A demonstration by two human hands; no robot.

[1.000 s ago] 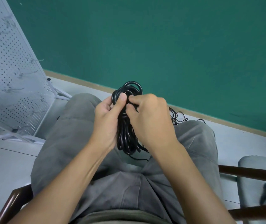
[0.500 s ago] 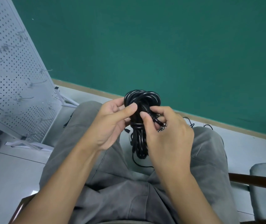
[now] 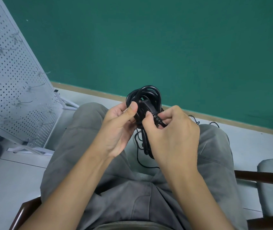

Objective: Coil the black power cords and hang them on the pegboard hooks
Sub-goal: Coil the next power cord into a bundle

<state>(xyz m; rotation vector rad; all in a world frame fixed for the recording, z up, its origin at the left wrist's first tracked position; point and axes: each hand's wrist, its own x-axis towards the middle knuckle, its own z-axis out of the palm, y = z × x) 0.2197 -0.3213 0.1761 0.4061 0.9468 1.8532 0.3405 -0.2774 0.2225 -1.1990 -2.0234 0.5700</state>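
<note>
Head camera shows the left hand point(image 3: 119, 125) pinching the shiny black coiled power cord point(image 3: 146, 100) above the lap, while the right hand point(image 3: 170, 135) grips its plug end; the coil looks nearly tied, but nothing hangs on the white metal pegboard point(image 3: 11, 90) yet

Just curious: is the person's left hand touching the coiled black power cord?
Touching. The head view shows the left hand with its thumb pressed on the coiled black power cord.
</note>
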